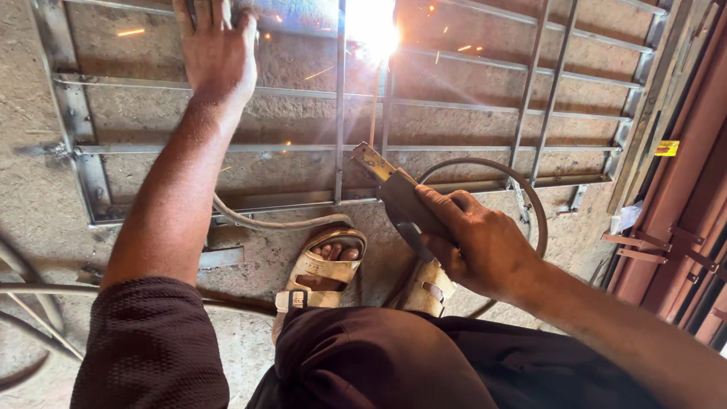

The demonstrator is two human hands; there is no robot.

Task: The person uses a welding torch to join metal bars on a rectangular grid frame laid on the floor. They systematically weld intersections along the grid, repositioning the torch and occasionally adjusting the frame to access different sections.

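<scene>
A flat steel grille frame (76,151) lies on the concrete floor. My left hand (216,53) presses down on its upper bars, fingers spread. My right hand (473,238) grips a welding electrode holder (394,189), whose thin rod (372,113) reaches up to a bright white arc (371,30) at a vertical bar. Sparks fly around the arc. A grey cable (492,167) loops from the holder behind my right hand.
My sandalled feet (326,269) stand just below the frame's lower edge. Another hose (257,221) runs along that edge. Reddish metal panels (681,197) lean at the right. Loose rods and cables (30,303) lie at the lower left.
</scene>
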